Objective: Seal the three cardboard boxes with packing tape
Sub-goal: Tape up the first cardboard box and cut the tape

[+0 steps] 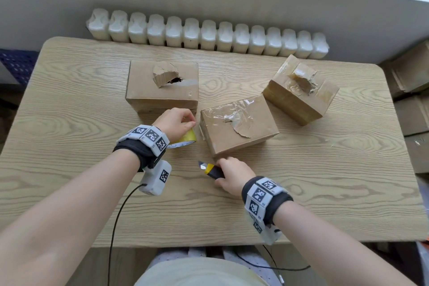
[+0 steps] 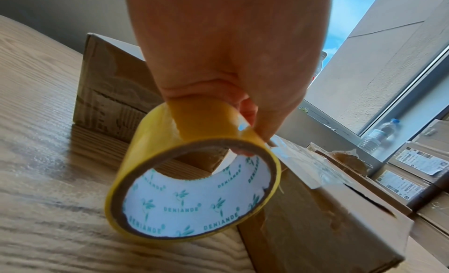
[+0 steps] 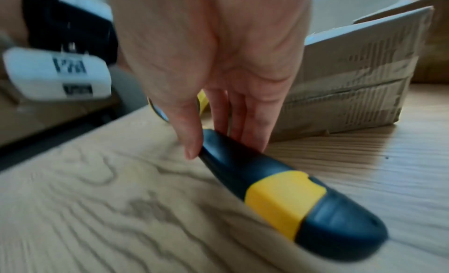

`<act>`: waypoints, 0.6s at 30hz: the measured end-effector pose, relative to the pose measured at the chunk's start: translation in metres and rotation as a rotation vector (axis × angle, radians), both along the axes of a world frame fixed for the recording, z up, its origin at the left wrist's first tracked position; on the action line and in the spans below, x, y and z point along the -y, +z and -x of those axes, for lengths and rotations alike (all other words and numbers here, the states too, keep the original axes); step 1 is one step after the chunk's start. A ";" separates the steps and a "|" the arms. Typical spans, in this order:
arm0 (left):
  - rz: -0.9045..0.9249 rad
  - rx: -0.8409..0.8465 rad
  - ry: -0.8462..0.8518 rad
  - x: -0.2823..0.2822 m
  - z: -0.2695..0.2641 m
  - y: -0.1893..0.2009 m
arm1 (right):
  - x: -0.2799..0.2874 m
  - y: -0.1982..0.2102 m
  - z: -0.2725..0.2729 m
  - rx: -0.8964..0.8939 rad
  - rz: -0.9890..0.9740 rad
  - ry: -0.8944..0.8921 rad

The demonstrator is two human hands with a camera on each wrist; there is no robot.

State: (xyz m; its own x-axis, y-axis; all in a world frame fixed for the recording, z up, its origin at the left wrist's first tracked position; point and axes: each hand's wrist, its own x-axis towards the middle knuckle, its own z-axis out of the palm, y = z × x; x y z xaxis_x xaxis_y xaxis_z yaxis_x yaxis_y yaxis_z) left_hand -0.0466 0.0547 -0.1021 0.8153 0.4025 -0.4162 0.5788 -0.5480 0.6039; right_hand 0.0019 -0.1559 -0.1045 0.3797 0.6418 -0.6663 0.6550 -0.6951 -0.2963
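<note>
Mostly, left hand (image 1: 177, 121) hides tape roll (image 1: 185, 139).

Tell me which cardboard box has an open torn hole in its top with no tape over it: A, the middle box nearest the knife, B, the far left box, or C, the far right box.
B: the far left box shows a bare torn hole, while the middle box and far right box have tape over their tears.
</note>
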 end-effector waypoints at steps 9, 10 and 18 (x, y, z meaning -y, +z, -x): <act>-0.037 -0.005 0.008 0.006 0.001 0.002 | 0.014 -0.030 0.007 0.194 -0.027 0.151; -0.040 -0.007 0.009 0.006 0.001 0.001 | 0.015 -0.032 0.008 0.196 -0.027 0.152; -0.041 0.018 0.023 0.009 0.003 -0.003 | 0.015 -0.016 0.017 0.547 -0.683 0.275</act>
State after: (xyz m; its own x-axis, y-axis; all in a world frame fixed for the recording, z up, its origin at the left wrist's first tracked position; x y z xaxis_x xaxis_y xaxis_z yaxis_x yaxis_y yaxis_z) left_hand -0.0497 0.0457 -0.1053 0.8128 0.4377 -0.3843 0.5808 -0.5594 0.5914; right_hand -0.0148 -0.1707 -0.1201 0.3056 0.9447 0.1187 0.9416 -0.2813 -0.1853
